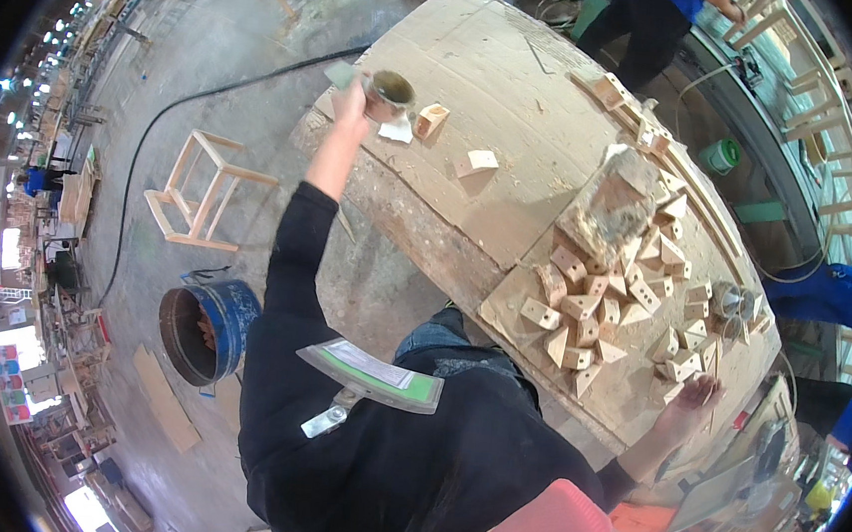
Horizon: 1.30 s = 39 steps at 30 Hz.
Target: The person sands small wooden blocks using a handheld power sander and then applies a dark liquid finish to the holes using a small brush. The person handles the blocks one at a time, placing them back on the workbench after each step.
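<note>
At the far left end of the cardboard-covered workbench (444, 42), my left hand (352, 105) is closed on the side of a round cup-like container (393, 88) with a brownish inside. A white scrap (397, 130) lies just below the container, with two loose wooden blocks (478, 162) to its right. My right hand (692, 402) is at the near right edge of the bench, its fingers loosely bent and apart, with nothing visible in them. Beside it lie several small angled wooden blocks (683, 364), some with drilled holes.
A larger pile of wooden blocks (593, 304) surrounds a worn, stained box (616, 203). A clear jar-like container (733, 302) stands at the right. On the floor at left are a wooden frame (214, 189), a blue drum (226, 325) and a black hose (173, 106). Other people stand beyond the bench.
</note>
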Tool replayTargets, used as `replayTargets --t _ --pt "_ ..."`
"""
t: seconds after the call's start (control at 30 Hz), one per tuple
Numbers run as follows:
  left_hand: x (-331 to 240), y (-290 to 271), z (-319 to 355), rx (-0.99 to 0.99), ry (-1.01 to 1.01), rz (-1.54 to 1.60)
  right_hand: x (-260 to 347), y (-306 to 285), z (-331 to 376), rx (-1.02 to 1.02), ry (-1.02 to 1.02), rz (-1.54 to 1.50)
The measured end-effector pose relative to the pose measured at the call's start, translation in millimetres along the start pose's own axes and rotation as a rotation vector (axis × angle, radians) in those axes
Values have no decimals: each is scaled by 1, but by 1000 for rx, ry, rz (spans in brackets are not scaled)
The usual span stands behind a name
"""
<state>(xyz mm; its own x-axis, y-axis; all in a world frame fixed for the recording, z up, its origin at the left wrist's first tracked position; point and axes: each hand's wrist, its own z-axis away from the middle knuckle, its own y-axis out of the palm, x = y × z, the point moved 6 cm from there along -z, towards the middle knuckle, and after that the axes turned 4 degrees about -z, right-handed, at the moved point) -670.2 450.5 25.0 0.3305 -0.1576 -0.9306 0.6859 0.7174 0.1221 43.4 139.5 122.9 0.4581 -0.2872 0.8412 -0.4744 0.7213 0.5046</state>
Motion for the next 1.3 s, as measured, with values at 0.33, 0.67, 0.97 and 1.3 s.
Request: replayTargets --t 0.33,0.67,0.97,1.3 --pt "-31 100 -201 -271 677 -1088 8 49 36 -130 -77 337" --pt "-4 56 -199 80 705 -1058 -20 131 24 -110 -139 423" --pt "-18 67 -204 61 665 -1399 -10 112 34 -211 -164 312" --pt "-9 21 -182 119 725 -1045 -16 117 23 -171 -166 349"
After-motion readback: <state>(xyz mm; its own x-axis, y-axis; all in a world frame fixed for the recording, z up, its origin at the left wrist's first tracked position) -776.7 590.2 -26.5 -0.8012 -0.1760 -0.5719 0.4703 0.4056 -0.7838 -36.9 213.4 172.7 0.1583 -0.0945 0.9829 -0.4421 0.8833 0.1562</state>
